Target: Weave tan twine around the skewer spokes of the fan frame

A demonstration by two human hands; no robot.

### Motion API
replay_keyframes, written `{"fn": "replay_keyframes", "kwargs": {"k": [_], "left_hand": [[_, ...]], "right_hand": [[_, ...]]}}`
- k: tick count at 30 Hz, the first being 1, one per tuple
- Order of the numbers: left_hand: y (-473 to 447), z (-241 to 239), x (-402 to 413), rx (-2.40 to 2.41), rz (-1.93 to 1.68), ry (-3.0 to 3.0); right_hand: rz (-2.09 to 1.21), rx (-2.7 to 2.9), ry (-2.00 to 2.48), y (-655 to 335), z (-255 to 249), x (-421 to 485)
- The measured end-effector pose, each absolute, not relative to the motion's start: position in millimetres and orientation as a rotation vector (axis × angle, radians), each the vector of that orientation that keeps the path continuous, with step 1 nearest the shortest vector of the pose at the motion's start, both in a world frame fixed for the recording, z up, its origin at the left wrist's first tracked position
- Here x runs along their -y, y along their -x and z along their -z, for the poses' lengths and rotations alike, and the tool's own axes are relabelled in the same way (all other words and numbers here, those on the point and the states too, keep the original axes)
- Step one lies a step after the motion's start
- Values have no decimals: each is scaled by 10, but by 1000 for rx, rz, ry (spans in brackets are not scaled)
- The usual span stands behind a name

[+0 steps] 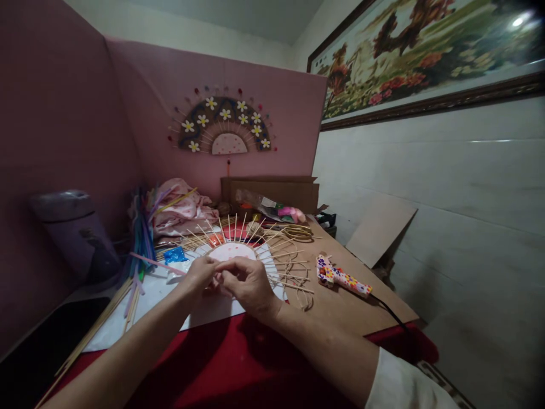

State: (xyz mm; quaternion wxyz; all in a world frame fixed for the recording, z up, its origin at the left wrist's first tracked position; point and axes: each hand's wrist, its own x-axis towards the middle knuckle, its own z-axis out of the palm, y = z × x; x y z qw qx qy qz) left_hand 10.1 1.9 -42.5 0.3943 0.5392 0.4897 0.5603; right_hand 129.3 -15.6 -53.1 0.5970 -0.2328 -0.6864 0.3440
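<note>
My left hand (200, 274) and my right hand (247, 282) meet over a half-round pink dotted card (233, 250) with several thin wooden sticks (281, 255) fanning out from it. Both hands have their fingers curled and pinched together at the card's near edge. A thin pink strip (155, 263) runs from the left into my left hand's fingers. What my right fingers pinch is too small to make out. The piece lies on a white sheet (162, 292) over a red cloth (238, 363).
A flower-patterned glue gun (343, 278) with a black cord lies on brown cardboard at right. Coloured strips (142, 236), a blue packet (175, 254), pink fabric (181, 210) and a cardboard box (272, 190) sit behind. A finished fan (224, 128) hangs on the pink partition. Grey container (74, 230) stands at left.
</note>
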Motion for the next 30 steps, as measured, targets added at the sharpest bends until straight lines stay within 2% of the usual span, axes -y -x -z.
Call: {"fn": "replay_keyframes", "kwargs": {"k": [8, 13, 20, 30], "left_hand": [[-175, 513, -38, -1170, -1658, -1505], [-225, 592, 150, -992, -1718, -1606], [-246, 542, 291, -902, -1710, -1586], [-248, 468, 322, -901, -1713, -1505]], "right_hand": [[-1197, 1342, 446, -1400, 420, 110], [-1299, 1285, 464, -1442, 398, 65], [-1260, 1240, 562, -1447, 425, 37], [-1012, 1376, 594, -1443, 470, 41]]}}
